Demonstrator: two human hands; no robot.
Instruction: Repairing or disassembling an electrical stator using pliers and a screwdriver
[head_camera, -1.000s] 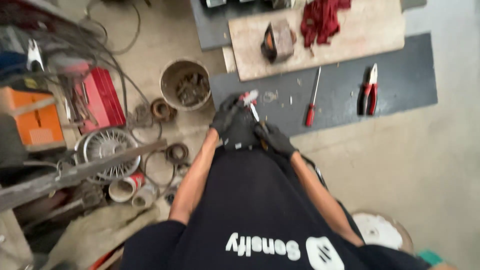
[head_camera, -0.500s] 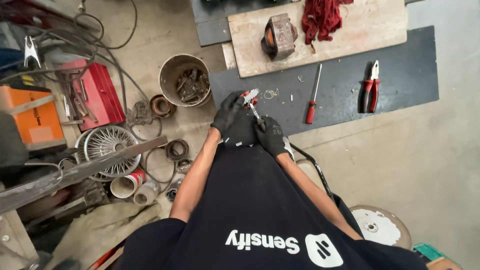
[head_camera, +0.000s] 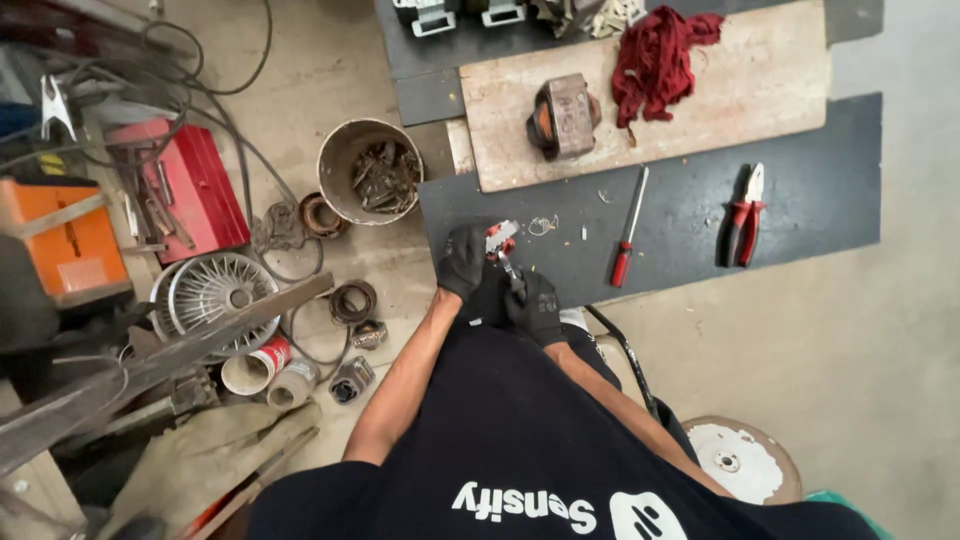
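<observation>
Now | left hand (head_camera: 463, 262) closed on small red-and-metal part (head_camera: 499, 241) | right hand (head_camera: 535, 305) gripping thin tool (head_camera: 513, 274) | part probably light, rigid; best pinched by edges.

Matt black mat (head_camera: 800, 200), rough wooden board (head_camera: 740, 100), crumpled red cloth (head_camera: 655, 60).

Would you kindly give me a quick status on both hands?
Left hand and right hand, gloved, both gripping small red-and-silver tool. Held above dark mat. Screwdriver lies apart; nothing obstructing.
</observation>
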